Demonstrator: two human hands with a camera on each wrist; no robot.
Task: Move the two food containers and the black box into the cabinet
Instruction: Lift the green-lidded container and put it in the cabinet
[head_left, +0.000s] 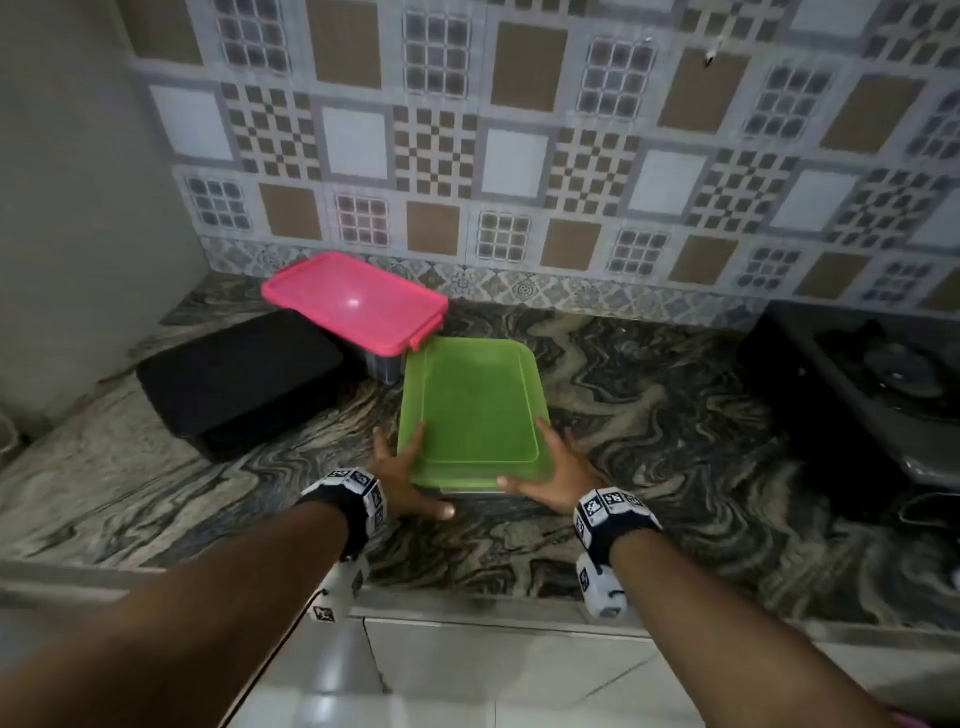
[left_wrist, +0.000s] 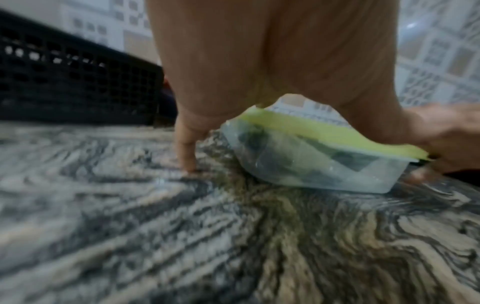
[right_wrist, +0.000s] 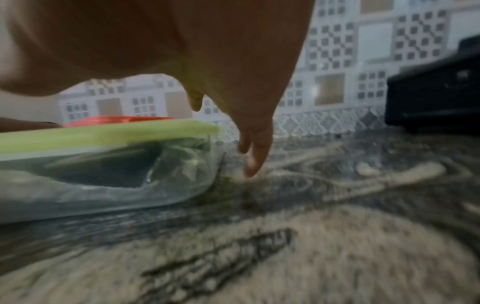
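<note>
A clear food container with a green lid (head_left: 475, 405) sits mid-counter. My left hand (head_left: 410, 478) cups its near left corner, one finger on the lid and the others (left_wrist: 187, 152) reaching down its side to the stone. My right hand (head_left: 540, 467) grips the near right corner, thumb on the lid's front edge, fingers (right_wrist: 255, 152) down the right side. Behind it to the left stands the pink-lidded container (head_left: 358, 301). The black box (head_left: 239, 379) lies left of both, near the wall. No cabinet is in view.
The marbled stone counter (head_left: 675, 415) runs to a patterned tile wall. A black gas stove (head_left: 872, 379) stands at the right. A plain wall closes the left side. White floor tiles show below the counter's front edge.
</note>
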